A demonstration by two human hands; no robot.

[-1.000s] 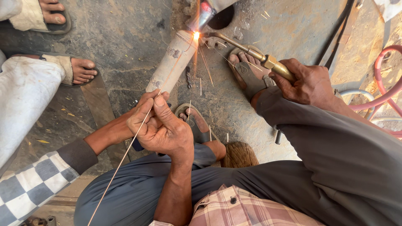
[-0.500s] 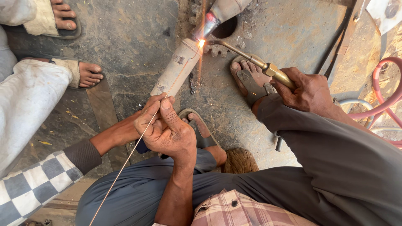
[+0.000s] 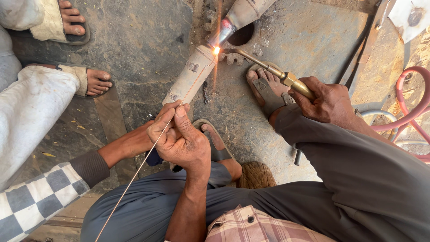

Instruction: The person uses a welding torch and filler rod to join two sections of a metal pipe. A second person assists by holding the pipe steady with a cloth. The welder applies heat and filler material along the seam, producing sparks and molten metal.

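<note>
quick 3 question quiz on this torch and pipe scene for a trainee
1. True or false: the right hand holds the brass torch.
2. The left hand pinches: A) thin rod B) hammer C) brush
3. Where is the flame?

Key: 1 true; 2 A; 3 at the joint on the pale pipe, which a co-worker's hand in a checked sleeve reaches toward.

Even, soft daylight; shadows faint and diffuse on the concrete floor (image 3: 143, 54). Torch flame (image 3: 217, 50) burns as an overexposed orange-white point with a vertical glare streak. Focus sharp at centre; wide-angle stretching toward the frame edges.
</note>
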